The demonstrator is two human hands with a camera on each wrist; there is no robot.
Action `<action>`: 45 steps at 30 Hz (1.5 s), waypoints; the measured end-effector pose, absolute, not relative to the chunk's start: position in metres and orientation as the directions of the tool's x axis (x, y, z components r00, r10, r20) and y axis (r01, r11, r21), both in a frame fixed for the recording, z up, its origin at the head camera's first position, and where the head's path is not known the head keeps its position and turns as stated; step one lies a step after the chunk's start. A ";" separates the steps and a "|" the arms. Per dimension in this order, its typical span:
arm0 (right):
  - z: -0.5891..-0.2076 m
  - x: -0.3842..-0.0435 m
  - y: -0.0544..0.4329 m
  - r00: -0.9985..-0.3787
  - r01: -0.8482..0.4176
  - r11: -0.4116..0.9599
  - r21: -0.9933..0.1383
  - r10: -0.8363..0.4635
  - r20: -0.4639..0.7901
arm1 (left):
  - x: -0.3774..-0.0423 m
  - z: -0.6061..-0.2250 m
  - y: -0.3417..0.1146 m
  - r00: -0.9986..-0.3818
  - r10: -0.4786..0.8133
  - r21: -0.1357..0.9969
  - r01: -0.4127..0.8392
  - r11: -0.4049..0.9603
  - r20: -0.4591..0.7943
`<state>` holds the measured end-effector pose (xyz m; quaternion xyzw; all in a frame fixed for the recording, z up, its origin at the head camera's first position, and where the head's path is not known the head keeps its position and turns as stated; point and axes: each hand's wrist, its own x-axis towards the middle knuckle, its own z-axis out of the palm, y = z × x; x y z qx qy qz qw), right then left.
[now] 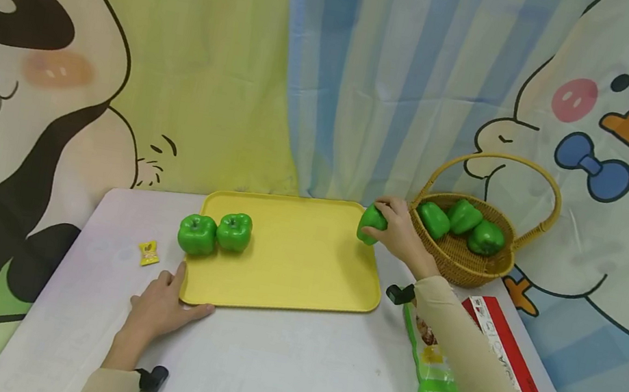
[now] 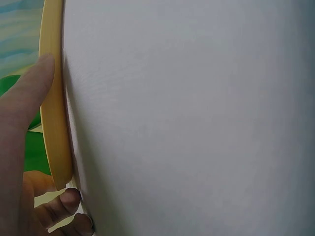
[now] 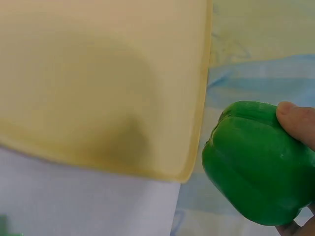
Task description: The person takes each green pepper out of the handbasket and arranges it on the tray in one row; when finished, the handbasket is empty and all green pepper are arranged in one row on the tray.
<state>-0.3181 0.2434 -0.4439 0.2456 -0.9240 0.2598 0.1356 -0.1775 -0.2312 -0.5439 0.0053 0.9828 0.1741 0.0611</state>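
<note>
My right hand point(image 1: 399, 227) grips a green bell pepper point(image 3: 261, 162) above the right end of a yellow tray point(image 1: 293, 248); the thumb lies on one side of it. My left hand point(image 1: 162, 302) touches the tray's near left corner, thumb along the front rim point(image 2: 55, 123) and a finger on the left side. Its other fingers look bent below the corner in the left wrist view. At the tray's left end sit two more green bell peppers, one point(image 1: 235, 232) on the tray and one point(image 1: 198, 235) over its left edge.
A wicker basket point(image 1: 458, 267) with an arched handle holds three green peppers at the back right. A green food packet point(image 1: 437, 376) and a long red-and-white box point(image 1: 532, 385) lie partly under my right arm. Left of the tray is a small yellow packet point(image 1: 149, 253).
</note>
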 end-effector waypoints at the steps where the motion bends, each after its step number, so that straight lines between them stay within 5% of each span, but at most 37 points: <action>1: -0.445 -0.318 0.239 -0.850 -0.515 0.744 -0.425 -0.382 0.363 | -0.177 -0.544 -0.231 -0.993 0.030 0.343 -0.012 0.939 -0.118; 29: -0.491 -0.317 0.165 -0.818 -0.575 0.710 -0.406 -0.509 0.267 | -0.176 -0.541 -0.229 -0.990 0.018 0.338 -0.029 0.941 -0.138; 45: -0.501 -0.318 0.146 -0.827 -0.552 0.663 -0.506 -0.513 0.230 | -0.177 -0.542 -0.231 -0.990 0.015 0.335 -0.034 0.942 -0.140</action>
